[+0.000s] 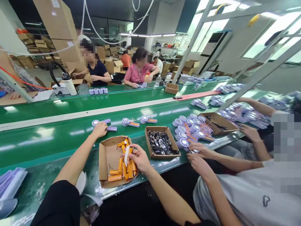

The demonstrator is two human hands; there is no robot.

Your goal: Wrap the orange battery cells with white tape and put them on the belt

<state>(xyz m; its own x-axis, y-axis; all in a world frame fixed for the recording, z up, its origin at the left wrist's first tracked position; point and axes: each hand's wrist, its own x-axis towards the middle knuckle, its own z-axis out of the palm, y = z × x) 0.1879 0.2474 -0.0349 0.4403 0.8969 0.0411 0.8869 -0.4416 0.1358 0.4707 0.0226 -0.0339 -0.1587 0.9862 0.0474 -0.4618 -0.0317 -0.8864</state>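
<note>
My left hand reaches over the green conveyor, its fingers closed on a light-purple handheld fan casing. Part of that casing is hidden under the hand. A round fan head shows just behind my fingers. My right hand is above a cardboard box, pinching an orange battery with a white strip along it. Several orange batteries with thin wires lie in the box below. Farther along the belt lie two more fan casings with orange inside their handles.
A box of small black parts stands right of the batteries. Beyond it are many fan casings and a co-worker's hands. Purple casings are stacked at left. People sit across the conveyor.
</note>
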